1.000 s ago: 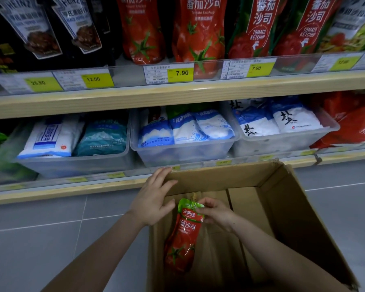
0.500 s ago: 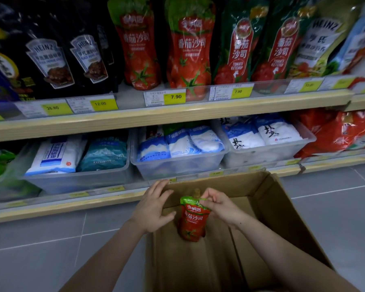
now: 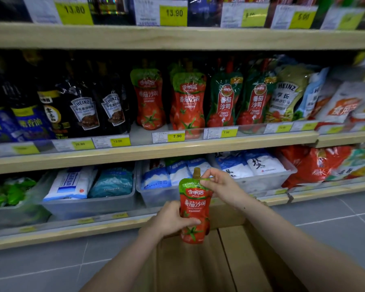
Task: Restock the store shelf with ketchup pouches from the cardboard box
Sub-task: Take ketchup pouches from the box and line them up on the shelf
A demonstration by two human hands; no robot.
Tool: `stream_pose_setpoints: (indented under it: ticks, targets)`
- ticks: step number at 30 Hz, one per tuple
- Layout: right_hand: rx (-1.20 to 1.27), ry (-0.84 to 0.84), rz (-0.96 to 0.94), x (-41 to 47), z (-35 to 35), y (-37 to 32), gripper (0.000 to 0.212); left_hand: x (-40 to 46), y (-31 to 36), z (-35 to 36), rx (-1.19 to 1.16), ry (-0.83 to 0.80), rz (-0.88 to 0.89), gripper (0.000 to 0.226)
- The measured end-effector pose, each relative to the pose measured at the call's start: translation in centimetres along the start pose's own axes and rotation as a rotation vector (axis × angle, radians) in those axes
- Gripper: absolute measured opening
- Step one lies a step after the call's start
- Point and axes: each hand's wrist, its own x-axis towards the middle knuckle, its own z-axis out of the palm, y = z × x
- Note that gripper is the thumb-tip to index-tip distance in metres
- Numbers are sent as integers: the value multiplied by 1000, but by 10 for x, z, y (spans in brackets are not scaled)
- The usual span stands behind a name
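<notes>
Gripping the ketchup pouch (image 3: 194, 209) low with your left hand (image 3: 170, 221), you pinch its green top with your right hand (image 3: 220, 185). A second ago it hung inside the cardboard box (image 3: 230, 256); now it's raised upright above it, before the shelf (image 3: 152, 149).

Both forearms (image 3: 118, 268) bare, no sleeves or jewellery.

Ketchup pouch (image 3: 194, 209) held upright above the cardboard box (image 3: 230, 260): left hand (image 3: 173, 220) grips its body, right hand (image 3: 219, 184) pinches its top, before the shelf (image 3: 135, 152).
</notes>
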Motion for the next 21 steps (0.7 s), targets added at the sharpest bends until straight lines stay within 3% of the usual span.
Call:
stream_pose_setpoints:
  ticks: [5,8,16,21]
  targets:
    - [-109,86,-26,5,0,-14,17,-1,16,-7,-5,77,6,41]
    - [-93,53,13,8,-1,-20,11,1,24,-14,23,84,29,34]
    - [-211,207,149,23,-1,-28,37,9,39,-14,31,83,31,57]
    - [-159,183,162,26,-10,-38,30,0,25,-19,-112,-70,2,62]
